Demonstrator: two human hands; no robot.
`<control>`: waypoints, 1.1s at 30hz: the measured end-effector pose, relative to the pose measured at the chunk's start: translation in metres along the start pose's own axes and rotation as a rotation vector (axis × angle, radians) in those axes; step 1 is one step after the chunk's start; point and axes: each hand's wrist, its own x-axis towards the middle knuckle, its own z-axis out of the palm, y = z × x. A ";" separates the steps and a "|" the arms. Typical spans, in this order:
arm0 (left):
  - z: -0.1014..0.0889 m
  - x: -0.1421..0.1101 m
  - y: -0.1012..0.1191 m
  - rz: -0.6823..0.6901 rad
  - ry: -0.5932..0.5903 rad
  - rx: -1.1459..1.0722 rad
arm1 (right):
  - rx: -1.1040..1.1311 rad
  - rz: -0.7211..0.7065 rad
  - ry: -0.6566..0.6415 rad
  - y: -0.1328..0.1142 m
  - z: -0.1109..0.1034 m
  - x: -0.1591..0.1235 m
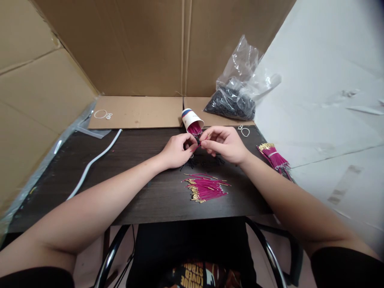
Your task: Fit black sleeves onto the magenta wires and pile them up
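My left hand and my right hand meet over the dark table, fingers pinched together on a thin magenta wire held between them. Just behind them a tipped paper cup holds more magenta wires. A loose pile of magenta wires with gold tips lies in front of my hands. Small black pieces are scattered under my hands.
A tied bundle of magenta wires lies at the table's right edge. A clear plastic bag of black parts sits at the back right. A white cable runs across the left side. Rubber bands lie on cardboard. Cardboard walls surround the table.
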 end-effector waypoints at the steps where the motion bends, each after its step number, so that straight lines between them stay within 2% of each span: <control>1: -0.001 0.000 0.000 0.007 -0.006 -0.001 | 0.036 0.012 -0.003 0.002 0.004 0.000; 6: -0.002 0.000 0.000 0.034 -0.012 0.014 | 0.071 0.011 -0.016 0.006 0.015 0.000; 11: 0.001 0.001 0.000 -0.019 0.024 0.009 | -0.075 -0.001 0.050 0.008 -0.001 0.004; 13: 0.001 0.001 -0.001 -0.013 0.041 -0.007 | -0.236 -0.044 0.095 0.009 -0.011 0.005; 16: 0.001 0.002 -0.002 -0.008 0.053 -0.063 | -0.604 -0.218 0.156 0.010 -0.024 0.006; 19: 0.001 0.002 -0.005 -0.024 0.054 -0.126 | -0.797 -0.299 0.082 0.010 -0.028 0.005; 26: 0.003 0.003 -0.009 -0.029 0.054 -0.134 | -0.825 -0.282 -0.027 0.009 -0.023 0.004; 33: 0.002 0.002 -0.007 -0.024 0.043 -0.134 | -0.835 -0.287 -0.038 0.010 -0.023 0.005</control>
